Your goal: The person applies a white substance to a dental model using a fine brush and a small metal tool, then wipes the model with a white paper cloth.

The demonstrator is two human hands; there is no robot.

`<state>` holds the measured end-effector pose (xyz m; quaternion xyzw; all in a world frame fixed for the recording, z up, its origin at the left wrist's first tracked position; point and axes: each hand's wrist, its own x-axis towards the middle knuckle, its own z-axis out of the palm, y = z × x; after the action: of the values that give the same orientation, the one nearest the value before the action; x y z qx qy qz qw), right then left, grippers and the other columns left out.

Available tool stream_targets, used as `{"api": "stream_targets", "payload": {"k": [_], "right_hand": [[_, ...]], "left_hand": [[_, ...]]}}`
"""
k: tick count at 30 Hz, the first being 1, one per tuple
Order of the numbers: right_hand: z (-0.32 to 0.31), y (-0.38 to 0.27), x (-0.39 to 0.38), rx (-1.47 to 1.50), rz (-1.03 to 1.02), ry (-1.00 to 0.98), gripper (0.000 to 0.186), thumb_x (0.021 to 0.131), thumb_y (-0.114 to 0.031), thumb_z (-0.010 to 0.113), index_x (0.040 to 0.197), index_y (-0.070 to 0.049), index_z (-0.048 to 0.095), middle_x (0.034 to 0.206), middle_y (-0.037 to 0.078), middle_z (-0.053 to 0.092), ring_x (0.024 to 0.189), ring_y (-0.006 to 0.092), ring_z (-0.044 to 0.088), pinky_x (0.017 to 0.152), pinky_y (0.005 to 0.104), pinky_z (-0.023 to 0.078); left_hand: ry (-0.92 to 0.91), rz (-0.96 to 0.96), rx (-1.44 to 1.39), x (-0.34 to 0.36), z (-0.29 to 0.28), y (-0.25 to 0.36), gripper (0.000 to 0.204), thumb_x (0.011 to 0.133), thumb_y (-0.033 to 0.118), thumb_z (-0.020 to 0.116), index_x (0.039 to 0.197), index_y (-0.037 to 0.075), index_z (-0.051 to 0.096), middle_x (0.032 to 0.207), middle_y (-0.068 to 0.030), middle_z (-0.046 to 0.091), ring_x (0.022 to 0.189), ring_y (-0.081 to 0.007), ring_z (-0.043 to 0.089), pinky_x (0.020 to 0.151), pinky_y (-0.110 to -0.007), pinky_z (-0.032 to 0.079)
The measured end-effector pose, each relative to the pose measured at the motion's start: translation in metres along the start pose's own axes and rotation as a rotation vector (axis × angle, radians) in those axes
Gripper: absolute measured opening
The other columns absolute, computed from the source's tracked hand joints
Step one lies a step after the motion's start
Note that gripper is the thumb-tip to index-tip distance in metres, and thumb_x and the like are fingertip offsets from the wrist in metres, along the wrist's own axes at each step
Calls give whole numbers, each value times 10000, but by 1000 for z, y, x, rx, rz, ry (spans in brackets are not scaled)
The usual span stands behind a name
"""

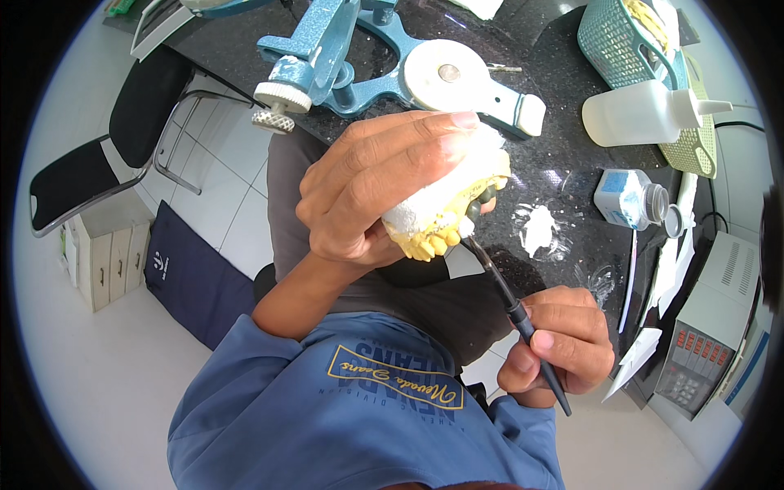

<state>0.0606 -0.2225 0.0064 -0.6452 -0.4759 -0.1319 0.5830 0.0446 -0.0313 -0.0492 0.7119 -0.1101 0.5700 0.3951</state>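
My left hand (367,175) is wrapped round a dental cast (426,243), a yellow row of teeth on a white plaster base, held above my lap at the table's edge. Grey-green pieces (475,208) sit in the row beside a white tooth (466,226). Between the thumb and fingers of my right hand (567,339) is a slim black-handled tool (508,296) with a narrow tip. That tip reaches the teeth beside the white tooth; whether it touches is too small to tell, as is whether it is a brush or a blade.
Beyond the cast stands a blue articulator (347,94) with a white round plate (433,73). White powder (537,232) lies on the dark table (555,131). To the right are a squeeze bottle (629,114), an uncapped jar (622,198), its lid (673,221) and a teal basket (608,49).
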Motion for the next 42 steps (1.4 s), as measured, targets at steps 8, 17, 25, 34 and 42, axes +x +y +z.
{"api": "stream_targets", "payload": {"k": [8,17,25,34,42], "right_hand": [[1,1,1,-7,-10,-8,201,730,-36,705,876,-31,566,694,90,593,543,200,628,446,256,538],[-1,1,-1,16,-12,0,213,724,-32,710,877,-30,563,707,91,594,560,204,631,472,274,548],[1,-1,2,-17,17,-21,216,719,-22,709,875,-33,560,707,88,591,556,201,627,470,268,550],[3,-1,1,-18,5,-1,211,722,-24,710,866,-33,557,703,85,592,552,198,625,468,261,549],[2,0,0,-8,10,-3,208,727,-26,711,871,-29,560,707,89,594,554,202,628,466,266,549]], "left_hand": [[13,20,-4,0,1,-2,451,669,144,816,1047,7,611,972,-163,681,873,-271,683,725,-340,576],[15,17,1,-1,0,-2,444,670,140,813,1043,8,611,969,-167,684,865,-273,686,715,-334,569],[22,17,-9,-1,1,-2,426,689,136,799,1048,7,611,969,-163,684,873,-273,685,724,-337,571],[-106,63,51,-2,-7,-5,582,696,158,830,1153,-1,506,1031,-230,647,890,-271,664,729,-319,549],[-47,34,23,-2,-5,-4,508,692,150,818,1100,-1,555,1008,-202,661,883,-272,673,721,-326,561]]}}
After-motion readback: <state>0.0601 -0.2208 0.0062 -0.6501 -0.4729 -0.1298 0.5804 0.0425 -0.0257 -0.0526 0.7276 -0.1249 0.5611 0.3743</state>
